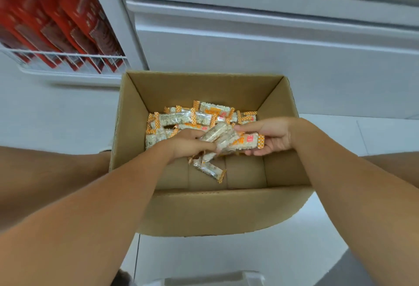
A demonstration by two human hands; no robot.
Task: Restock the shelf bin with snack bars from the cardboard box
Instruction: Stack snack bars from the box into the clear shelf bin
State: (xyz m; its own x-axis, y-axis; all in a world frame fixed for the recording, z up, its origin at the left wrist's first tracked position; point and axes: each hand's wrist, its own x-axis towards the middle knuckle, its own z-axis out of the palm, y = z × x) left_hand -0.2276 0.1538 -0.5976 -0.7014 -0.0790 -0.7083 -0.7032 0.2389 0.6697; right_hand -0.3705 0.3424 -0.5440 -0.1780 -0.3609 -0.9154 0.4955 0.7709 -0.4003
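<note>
I'm looking at white metal shelving (260, 9) ahead, a white wire basket (68, 58) of red packets (56, 20) at left, pale floor (56, 115) below, evenly lit.

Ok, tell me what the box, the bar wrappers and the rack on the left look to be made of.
Cardboard box: brown corrugated card, matte, with folded flaps and creases. Snack bars: thin, glossy, clear plastic film with orange checked ends; the pale bar shows through. Both the left hand and right hand hold some. Wire rack: thin white rods, probably coated metal.
</note>
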